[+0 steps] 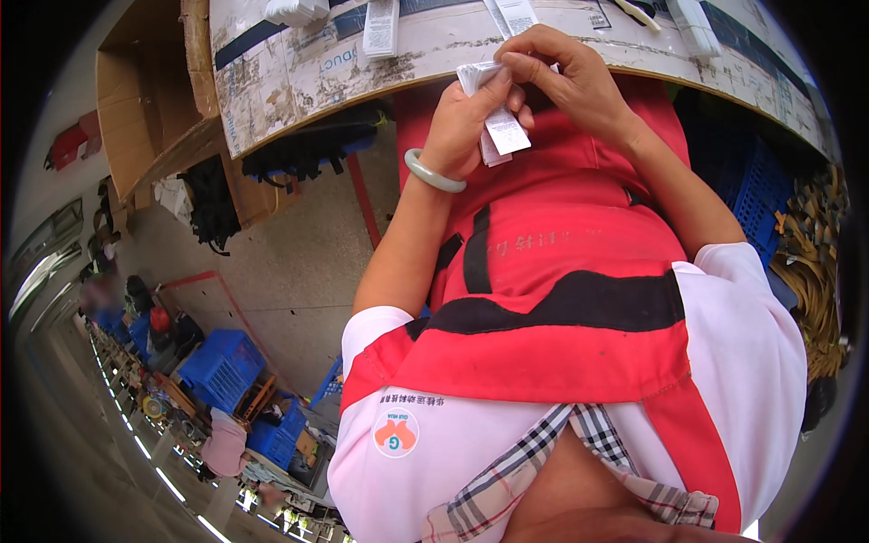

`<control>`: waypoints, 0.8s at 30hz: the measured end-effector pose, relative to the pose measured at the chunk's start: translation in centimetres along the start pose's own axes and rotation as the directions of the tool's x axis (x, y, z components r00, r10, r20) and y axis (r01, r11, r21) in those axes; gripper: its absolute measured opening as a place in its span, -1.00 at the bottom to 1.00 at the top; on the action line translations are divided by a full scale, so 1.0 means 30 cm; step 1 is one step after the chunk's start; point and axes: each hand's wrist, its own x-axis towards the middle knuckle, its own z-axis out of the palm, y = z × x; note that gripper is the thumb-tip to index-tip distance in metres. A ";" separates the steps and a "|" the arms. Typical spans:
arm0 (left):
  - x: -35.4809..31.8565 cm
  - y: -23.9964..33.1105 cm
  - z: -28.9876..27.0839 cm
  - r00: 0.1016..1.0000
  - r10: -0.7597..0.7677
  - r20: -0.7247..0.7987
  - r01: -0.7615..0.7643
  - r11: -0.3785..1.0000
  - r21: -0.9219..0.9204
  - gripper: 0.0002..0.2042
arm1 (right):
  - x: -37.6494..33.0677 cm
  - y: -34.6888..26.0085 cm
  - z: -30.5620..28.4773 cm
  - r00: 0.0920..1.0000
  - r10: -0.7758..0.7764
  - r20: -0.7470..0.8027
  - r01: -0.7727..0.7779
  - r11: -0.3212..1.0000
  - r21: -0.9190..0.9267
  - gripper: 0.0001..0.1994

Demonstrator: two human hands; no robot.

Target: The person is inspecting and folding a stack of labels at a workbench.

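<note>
A small stack of white printed labels (507,133) is gripped in my left hand (460,122), its lower end sticking out below my fingers. The top edges of the labels are fanned a little. My right hand (579,88) meets the top of the stack, thumb and forefinger pinched together at the labels' upper edge. Whether a single label is between those fingertips is too small to make out. Both hands are just off the near edge of the cardboard-covered table (281,100), in front of my red apron (561,235).
More label bundles lie on the table: one (381,27) left of my hands, another (695,32) to the right. A pale slim tool (638,14) rests nearby. An open cardboard box (149,100) stands left; a blue crate (756,185) and brown straps (815,262) are at right.
</note>
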 end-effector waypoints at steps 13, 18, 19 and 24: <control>-0.026 0.010 -0.005 0.997 -0.054 -0.060 0.054 0.999 -0.010 -0.86 | -0.021 -0.032 -0.001 0.983 -0.112 0.148 0.135 0.979 -0.151 -0.51; -0.060 0.025 0.048 0.996 -0.073 -0.057 0.087 0.945 0.314 -0.92 | 0.014 -0.054 -0.057 0.940 0.177 0.291 -0.192 0.981 0.024 -0.70; -0.058 0.024 0.048 0.996 -0.072 -0.056 0.086 0.946 0.314 -0.92 | 0.014 -0.057 -0.059 0.919 0.234 0.319 -0.293 0.944 0.152 -0.81; -0.050 0.006 0.040 0.985 -0.170 0.009 0.166 0.970 0.181 -0.86 | -0.012 -0.014 -0.026 0.968 0.177 0.179 -0.219 0.941 0.256 -0.84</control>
